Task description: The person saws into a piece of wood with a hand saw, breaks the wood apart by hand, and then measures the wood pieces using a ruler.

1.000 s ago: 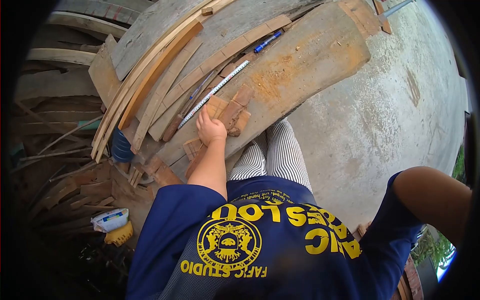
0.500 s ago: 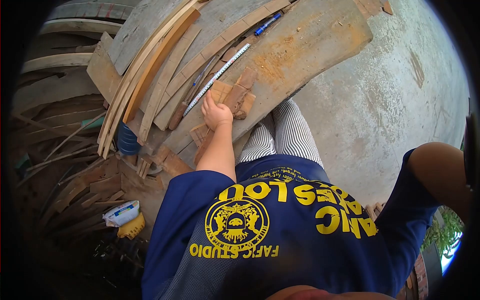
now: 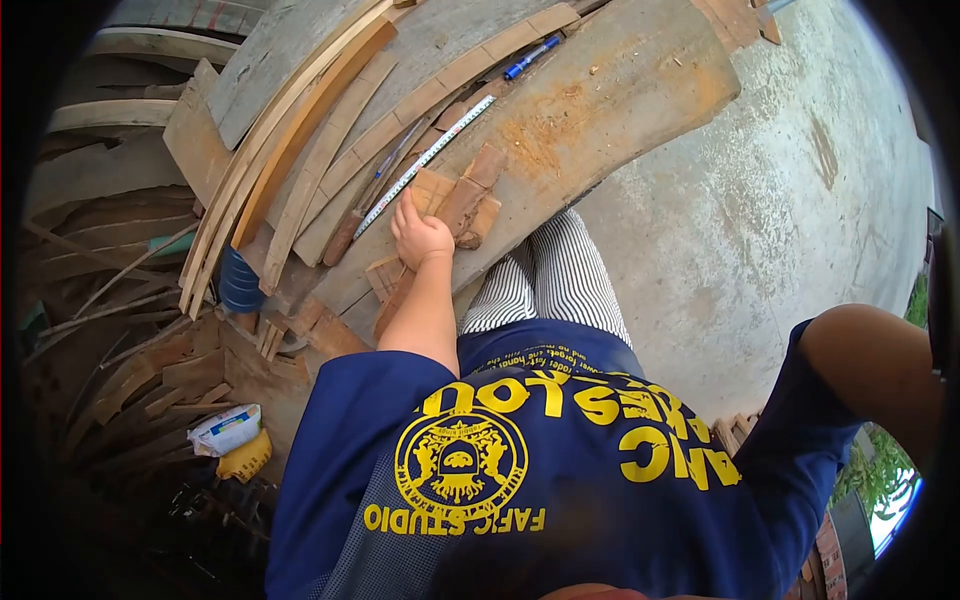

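My left hand (image 3: 422,238) rests at the near left edge of a small square wooden block (image 3: 432,188) on a plank bench. Its fingers lie stretched out against the block, and the thumb is hidden. A rough brown piece of wood (image 3: 473,187) lies crosswise on top of that block. Just beyond my fingertips a white measuring tape (image 3: 425,160) is laid out along the bench. A thin blue pen (image 3: 396,150) lies left of the tape, and a thicker blue marker (image 3: 531,58) sits farther off. My right arm is raised at the right edge, its hand out of the picture.
Long curved wooden strips (image 3: 310,135) lie along the bench's left side. Below their ends stands a blue ribbed container (image 3: 240,280). Scrap wood (image 3: 165,375) and a white and yellow bag (image 3: 228,432) are on the floor at left. Concrete floor (image 3: 720,230) spreads out at right.
The view has shifted slightly, so the bench and wood appear a little farther left. My left hand stays at the block.
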The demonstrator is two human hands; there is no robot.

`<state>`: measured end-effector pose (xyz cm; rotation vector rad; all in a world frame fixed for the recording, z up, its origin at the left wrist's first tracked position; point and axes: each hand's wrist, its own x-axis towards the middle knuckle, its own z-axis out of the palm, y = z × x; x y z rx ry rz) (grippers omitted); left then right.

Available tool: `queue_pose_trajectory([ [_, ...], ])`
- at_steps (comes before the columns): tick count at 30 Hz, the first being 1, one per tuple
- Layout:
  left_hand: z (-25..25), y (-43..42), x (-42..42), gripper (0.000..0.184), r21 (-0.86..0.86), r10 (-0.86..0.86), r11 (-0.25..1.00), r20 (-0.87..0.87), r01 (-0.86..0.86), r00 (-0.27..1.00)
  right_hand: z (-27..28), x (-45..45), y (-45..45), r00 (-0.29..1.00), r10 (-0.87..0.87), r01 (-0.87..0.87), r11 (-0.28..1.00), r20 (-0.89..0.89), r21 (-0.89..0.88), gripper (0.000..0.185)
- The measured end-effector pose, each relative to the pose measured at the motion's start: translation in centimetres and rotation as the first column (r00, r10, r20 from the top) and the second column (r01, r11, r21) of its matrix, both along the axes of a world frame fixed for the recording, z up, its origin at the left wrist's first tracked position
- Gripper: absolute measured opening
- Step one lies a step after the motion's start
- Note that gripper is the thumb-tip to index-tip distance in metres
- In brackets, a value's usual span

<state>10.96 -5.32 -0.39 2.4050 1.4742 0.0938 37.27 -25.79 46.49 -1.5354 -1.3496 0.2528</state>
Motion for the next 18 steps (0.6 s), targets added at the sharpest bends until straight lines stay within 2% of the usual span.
queue_pose_trajectory([
  [3, 1.0, -0.3, -1.0, 0.057, -0.024, -0.011, 1.0, -0.045, 0.009, 0.999, -2.3, 0.6, -0.4, 0.97, -0.071, 0.098, 0.989, -0.23, 0.108, 0.028],
  [5, 0.9, -0.3, -1.0, 0.056, -0.028, -0.003, 1.0, -0.05, 0.002, 0.999, -5.7, 0.2, -0.1, 0.901, -0.165, 0.232, 0.965, -0.401, 0.125, 0.027],
  [7, 0.9, -0.2, -1.1, 0.056, -0.037, -0.011, 0.999, -0.033, 0.01, 0.999, -12.4, -2.2, 0.9, 0.716, -0.398, 0.458, 0.888, -0.574, -0.045, 0.026],
  [8, 1.0, -0.2, -1.2, 0.056, -0.036, 0.004, 0.999, -0.036, -0.005, 0.999, -16.4, -3.8, 1.7, 0.592, -0.52, 0.527, 0.828, -0.615, -0.193, 0.025],
  [9, 1.1, -0.2, -1.1, 0.057, -0.046, -0.001, 0.999, -0.037, -0.001, 0.999, -20.1, -5.7, 2.4, 0.458, -0.673, 0.538, 0.73, -0.581, -0.422, 0.025],
  [10, 1.0, -0.2, -1.1, 0.057, -0.055, -0.005, 0.998, -0.04, 0.003, 0.999, -24.7, -7.2, 2.0, 0.469, -0.62, 0.396, 0.785, -0.63, -0.477, 0.023],
  [12, 0.7, -0.2, -1.1, 0.057, -0.048, -0.001, 0.999, -0.045, -0.001, 0.999, -32.9, -11.4, 2.0, 0.684, -0.655, 0.318, 0.664, -0.321, -0.677, 0.015],
  [13, 0.6, -0.2, -1.3, 0.058, -0.048, -0.014, 0.999, -0.051, 0.011, 0.999, -35.6, -13.3, 1.9, 0.794, -0.577, 0.289, 0.635, -0.191, -0.716, 0.009],
  [14, 0.5, -0.2, -1.4, 0.058, -0.046, -0.004, 0.999, -0.059, 0.001, 0.998, -38.1, -14.9, 1.7, 0.881, -0.473, 0.277, 0.558, -0.025, -0.782, 0.011],
  [16, 0.7, -0.2, -1.2, 0.058, -0.047, -0.009, 0.999, -0.076, 0.005, 0.997, -39.7, -17.1, 2.3, 0.934, -0.352, 0.209, 0.404, 0.059, -0.891, 0.018],
  [18, 0.9, -0.1, -1.2, 0.058, -0.049, -0.006, 0.999, -0.064, 0.003, 0.998, -40.7, -18.2, 2.2, 0.949, -0.309, 0.182, 0.379, 0.062, -0.907, 0.019],
])
